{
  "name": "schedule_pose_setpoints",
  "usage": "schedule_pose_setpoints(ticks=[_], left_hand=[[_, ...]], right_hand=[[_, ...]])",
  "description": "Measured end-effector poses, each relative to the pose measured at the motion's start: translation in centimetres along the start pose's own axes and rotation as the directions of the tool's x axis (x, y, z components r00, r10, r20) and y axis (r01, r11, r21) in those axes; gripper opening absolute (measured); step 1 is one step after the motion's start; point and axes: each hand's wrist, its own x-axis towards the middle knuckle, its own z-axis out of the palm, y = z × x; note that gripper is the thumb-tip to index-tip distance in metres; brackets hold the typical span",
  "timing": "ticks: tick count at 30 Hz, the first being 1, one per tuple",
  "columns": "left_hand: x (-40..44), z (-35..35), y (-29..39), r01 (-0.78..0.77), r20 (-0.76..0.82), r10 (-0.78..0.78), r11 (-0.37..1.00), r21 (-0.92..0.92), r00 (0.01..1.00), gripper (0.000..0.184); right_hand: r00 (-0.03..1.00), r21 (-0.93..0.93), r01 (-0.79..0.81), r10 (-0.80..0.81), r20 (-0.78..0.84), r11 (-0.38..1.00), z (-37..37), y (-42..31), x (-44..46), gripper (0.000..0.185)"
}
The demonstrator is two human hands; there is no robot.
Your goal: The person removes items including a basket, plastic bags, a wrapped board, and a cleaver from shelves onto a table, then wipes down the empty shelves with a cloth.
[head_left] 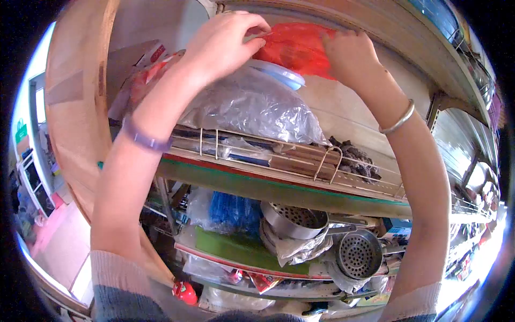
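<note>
Sleeved arms rise past the shelf edge; left hand pinches the red bag at its left, right hand grips its right, back panel showing below.

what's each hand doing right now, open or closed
Left hand: curled at the edge of the red plastic bag; whether it grips cannot be told.
Right hand: closed, holding the red plastic bag.

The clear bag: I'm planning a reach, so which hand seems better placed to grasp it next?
Probably the left hand: at the left end of the red plastic, it appears just above the clear bag. The right hand sits off to that bag's right.
</note>
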Motion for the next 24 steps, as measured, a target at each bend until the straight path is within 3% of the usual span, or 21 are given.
schedule_pose_setpoints(ticks=[1, 3, 6, 7, 10, 13, 16, 19, 22, 24], left_hand=[[1.1, 1.0, -1.4, -0.017, 0.051, 0.011, 0.993, 0.120, 0.999, 0.026], [2.9, 2.6, -2.6, -0.094, 0.220, 0.040, 0.966, 0.240, 0.975, 0.029], [3.8, 4.5, -2.2, -0.146, 0.482, 0.042, 0.973, 0.180, 0.875, 0.030], [4.1, 5.4, -2.2, -0.074, 0.506, 0.009, 0.991, 0.108, 0.862, 0.030], [4.7, 6.4, -2.1, -0.154, 0.529, 0.118, 0.988, 0.024, 0.840, 0.032], [4.5, 6.4, -1.3, -0.167, 0.645, 0.091, 0.984, 0.057, 0.759, 0.032], [4.2, 7.2, -1.5, -0.200, 0.574, 0.070, 0.966, 0.166, 0.816, 0.032], [4.0, 7.6, -1.2, -0.384, 0.560, 0.123, 0.843, 0.377, 0.820, 0.030], [3.8, 8.5, -1.5, -0.419, 0.487, 0.161, 0.769, 0.483, 0.858, 0.030], [3.9, 8.1, -1.3, -0.366, 0.482, 0.128, 0.819, 0.442, 0.867, 0.032]], right_hand=[[0.995, 0.034, -0.021, 0.017, 0.100, 0.999, 0.1, 0.2, 0.4, 0.038], [0.999, 0.066, 0.018, -0.020, 0.043, 0.998, 1.6, 0.9, 0.4, 0.036], [1.000, 0.080, 0.024, -0.025, 0.011, 0.996, 3.6, 1.5, 0.2, 0.031], [1.000, 0.081, 0.016, -0.017, 0.014, 0.997, 4.1, 1.7, 0.0, 0.030], [1.000, 0.062, -0.001, -0.001, 0.022, 0.998, 5.9, 2.1, -0.5, 0.023], [0.999, 0.125, -0.051, 0.051, 0.007, 0.991, 6.1, 2.2, -1.5, 0.021], [0.988, 0.227, -0.146, 0.156, -0.024, 0.963, 6.8, 3.2, -1.9, 0.021], [0.978, 0.160, -0.202, 0.209, -0.028, 0.966, 6.2, 4.0, -2.4, 0.024], [0.967, 0.166, -0.220, 0.237, -0.090, 0.961, 5.6, 5.0, -3.6, 0.024], [0.961, 0.162, -0.249, 0.264, -0.082, 0.955, 4.9, 5.7, -4.8, 0.025]])
